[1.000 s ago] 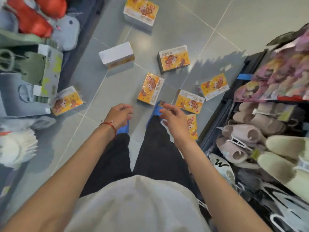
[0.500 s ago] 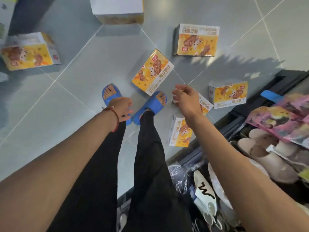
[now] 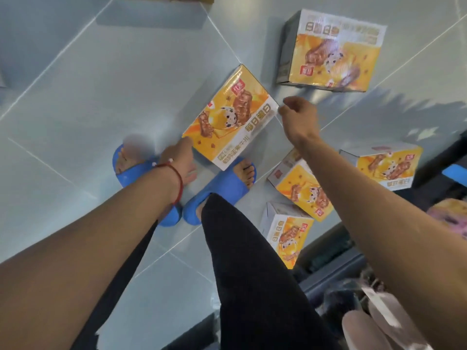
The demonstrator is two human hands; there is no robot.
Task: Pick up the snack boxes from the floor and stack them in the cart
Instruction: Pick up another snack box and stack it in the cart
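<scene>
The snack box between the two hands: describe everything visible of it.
The snack box is a flat carton of glossy-looking cardboard, orange-yellow, with a white lettered band along one long edge and pictures of chocolate bars and a spotted cartoon figure. It is closed, face up, turned diagonally over the grey tiled floor. The left hand is at its near-left corner, the right hand at its right corner; whether either grips it cannot be told. Its nearest corner is beside a blue slipper.

Looks like a shop aisle to me: grey tiled floor (image 3: pixel 75 102), a bunch of identical yellow snack boxes (image 3: pixel 331 51) scattered over it, and a dark low shelf (image 3: pixel 328 275) at the lower right stuffed with pale slippers (image 3: pixel 361 329), some plastic-wrapped.
</scene>
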